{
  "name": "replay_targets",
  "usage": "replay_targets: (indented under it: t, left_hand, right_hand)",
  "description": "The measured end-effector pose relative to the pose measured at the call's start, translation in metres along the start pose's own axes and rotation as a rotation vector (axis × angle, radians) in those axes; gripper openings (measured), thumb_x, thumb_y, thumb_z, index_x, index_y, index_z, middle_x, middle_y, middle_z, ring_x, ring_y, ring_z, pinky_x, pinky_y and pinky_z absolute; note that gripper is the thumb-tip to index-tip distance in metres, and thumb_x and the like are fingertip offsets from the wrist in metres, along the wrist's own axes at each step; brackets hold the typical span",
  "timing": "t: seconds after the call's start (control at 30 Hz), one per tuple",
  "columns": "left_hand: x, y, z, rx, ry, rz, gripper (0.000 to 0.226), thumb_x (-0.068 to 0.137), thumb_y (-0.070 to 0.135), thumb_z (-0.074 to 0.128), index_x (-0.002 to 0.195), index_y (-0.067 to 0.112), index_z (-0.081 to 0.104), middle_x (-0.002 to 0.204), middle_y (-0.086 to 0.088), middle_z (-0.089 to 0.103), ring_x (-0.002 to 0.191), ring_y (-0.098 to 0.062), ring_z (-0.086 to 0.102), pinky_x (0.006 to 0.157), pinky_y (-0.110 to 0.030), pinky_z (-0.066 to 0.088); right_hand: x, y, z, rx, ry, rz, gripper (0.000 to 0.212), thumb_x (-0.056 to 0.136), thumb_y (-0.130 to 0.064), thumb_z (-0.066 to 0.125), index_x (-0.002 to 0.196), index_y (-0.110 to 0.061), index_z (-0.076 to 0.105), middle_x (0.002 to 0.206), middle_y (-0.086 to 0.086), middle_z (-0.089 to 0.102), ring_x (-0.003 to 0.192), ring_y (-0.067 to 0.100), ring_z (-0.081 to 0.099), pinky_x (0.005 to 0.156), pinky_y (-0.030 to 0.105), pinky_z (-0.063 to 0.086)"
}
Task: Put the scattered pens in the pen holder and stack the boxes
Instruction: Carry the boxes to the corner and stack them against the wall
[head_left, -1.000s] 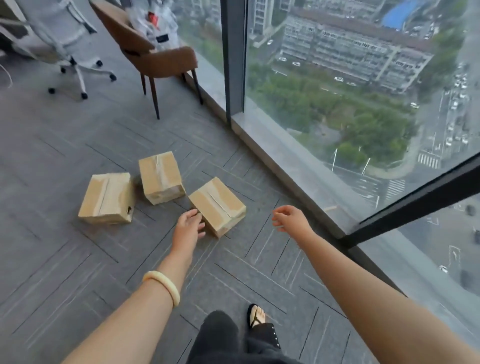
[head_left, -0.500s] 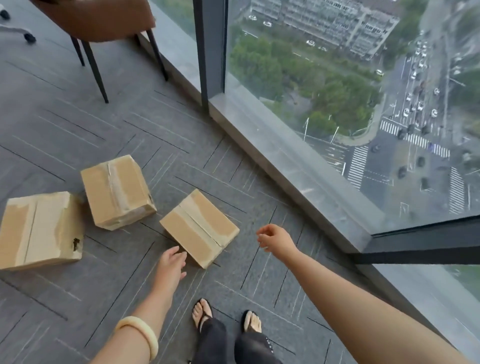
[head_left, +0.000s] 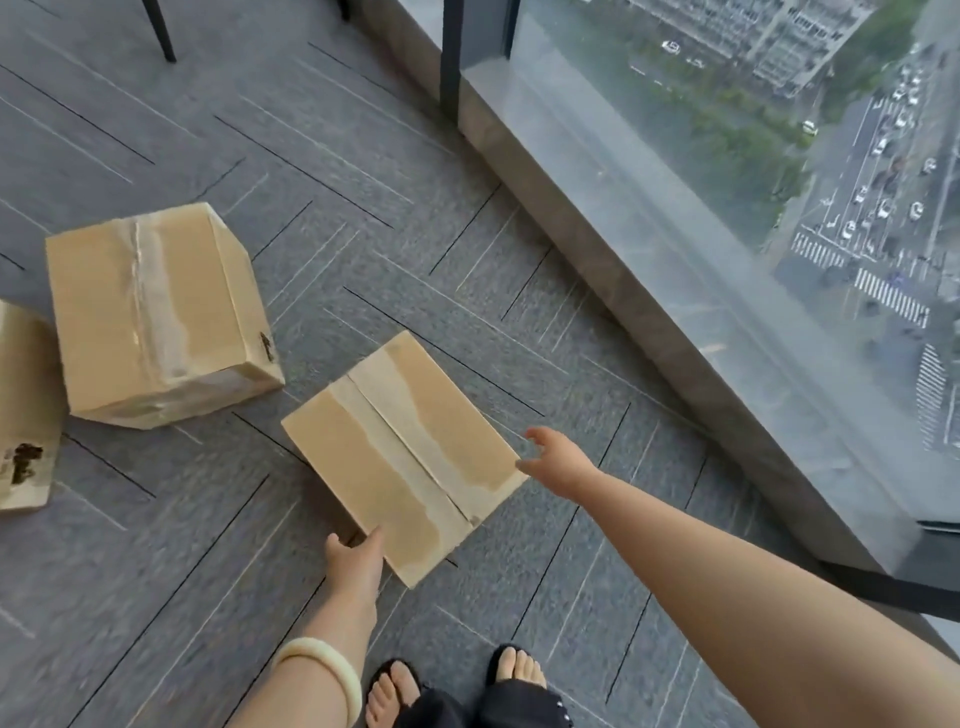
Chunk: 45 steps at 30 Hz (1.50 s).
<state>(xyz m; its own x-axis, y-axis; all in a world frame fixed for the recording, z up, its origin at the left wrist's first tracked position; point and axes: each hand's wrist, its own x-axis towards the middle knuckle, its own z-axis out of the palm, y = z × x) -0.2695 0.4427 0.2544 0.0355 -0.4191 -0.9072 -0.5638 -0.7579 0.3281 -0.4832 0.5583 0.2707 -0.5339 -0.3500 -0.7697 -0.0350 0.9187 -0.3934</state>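
On the grey floor (head_left: 467, 208) by the window, I see three boxes apart, none stacked; no pens visible. Nearest box (head_left: 402, 457) sits between my spread left hand (head_left: 356, 564) and right hand (head_left: 558, 462), neither gripping yet.

- Nearest box (head_left: 402, 457) lies on the grey floor (head_left: 208, 545).
- Left hand (head_left: 356, 564) touches its near edge; right hand (head_left: 558, 462), fingers spread, reaches its right corner.
- Two more boxes (head_left: 156, 312) sit left.

Soft daylight via window (head_left: 727, 182), slight blur
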Motion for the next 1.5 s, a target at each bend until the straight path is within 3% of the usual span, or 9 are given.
replay_targets:
  t: [0.2,0.33,0.47,0.57,0.67,0.77,1.17,1.3,1.5]
  left_hand:
    - [0.067,-0.018,0.022,-0.090,-0.057,-0.145,0.085,0.087,0.040,0.060,0.151,0.022,0.008,0.158,-0.006,0.018,0.140,-0.038,0.026,0.106,-0.057,0.032]
    - [0.088,-0.027,0.028,-0.163,-0.151,-0.186,0.077,0.075,0.051,0.067,0.140,0.025,0.033,0.139,-0.011,0.047,0.120,-0.038,0.049,0.090,-0.059,0.044]
    - [0.071,-0.023,0.025,-0.170,-0.077,-0.043,0.058,0.091,0.031,0.055,0.142,0.027,0.027,0.132,-0.005,0.047,0.111,-0.032,0.050,0.086,-0.053,0.042]
    - [0.048,-0.004,0.015,-0.121,-0.092,0.052,0.062,0.093,0.026,0.053,0.144,0.040,0.022,0.143,-0.003,0.044,0.124,-0.036,0.047,0.096,-0.065,0.038]
    - [0.012,0.022,0.006,-0.057,-0.154,0.107,0.066,0.095,0.017,0.051,0.144,0.046,0.019,0.143,0.001,0.045,0.124,-0.034,0.048,0.093,-0.064,0.041]
    - [-0.045,0.045,0.003,0.044,-0.203,0.171,0.067,0.096,0.014,0.048,0.143,0.050,0.018,0.141,0.003,0.046,0.122,-0.033,0.049,0.090,-0.059,0.043]
    - [-0.317,0.109,0.032,0.432,-0.403,0.479,0.057,0.095,0.018,0.051,0.146,0.026,0.028,0.140,0.001,0.049,0.127,-0.026,0.047,0.108,-0.046,0.036]
    - [-0.399,0.103,0.061,0.611,-0.525,0.560,0.053,0.095,0.011,0.048,0.145,0.023,0.033,0.140,-0.003,0.050,0.127,-0.026,0.047,0.109,-0.043,0.035]
    - [-0.515,0.042,0.109,0.884,-0.694,0.635,0.051,0.096,0.010,0.047,0.142,0.025,0.035,0.131,-0.006,0.055,0.120,-0.031,0.052,0.104,-0.052,0.041]
  right_hand:
    - [0.068,0.014,0.042,-0.035,-0.074,0.025,0.076,0.088,-0.022,0.061,0.149,-0.013,0.018,0.153,0.008,0.029,0.138,0.027,0.035,0.109,0.039,0.033]
    - [0.082,0.026,0.058,0.030,-0.132,0.085,0.065,0.087,-0.017,0.062,0.142,-0.006,0.029,0.142,0.011,0.043,0.128,0.029,0.044,0.108,0.041,0.038]
    - [0.074,0.026,0.058,0.143,-0.068,0.080,0.063,0.086,-0.019,0.062,0.141,-0.009,0.033,0.139,0.009,0.045,0.125,0.030,0.047,0.107,0.046,0.039]
    - [0.051,0.021,0.041,0.222,-0.014,0.086,0.063,0.084,-0.017,0.062,0.140,-0.012,0.034,0.139,0.010,0.044,0.119,0.029,0.050,0.099,0.043,0.046]
    - [0.011,0.014,0.012,0.343,0.020,0.117,0.057,0.088,-0.015,0.058,0.138,-0.015,0.032,0.133,0.012,0.047,0.104,0.025,0.052,0.075,0.031,0.052]
    - [-0.045,0.011,-0.022,0.451,0.045,0.169,0.052,0.090,-0.020,0.055,0.136,-0.018,0.032,0.130,0.010,0.048,0.108,0.028,0.054,0.089,0.044,0.051]
    - [-0.313,0.038,-0.162,0.957,0.314,0.204,0.056,0.083,-0.017,0.053,0.135,-0.022,0.033,0.132,0.000,0.047,0.114,0.025,0.053,0.092,0.042,0.048]
    - [-0.400,0.076,-0.186,1.137,0.445,0.219,0.056,0.084,-0.016,0.055,0.136,-0.020,0.033,0.131,0.002,0.050,0.116,0.026,0.053,0.081,0.035,0.044]
    - [-0.524,0.164,-0.181,1.283,0.596,0.323,0.050,0.083,-0.019,0.055,0.132,-0.017,0.044,0.125,0.005,0.058,0.112,0.024,0.057,0.096,0.044,0.050]
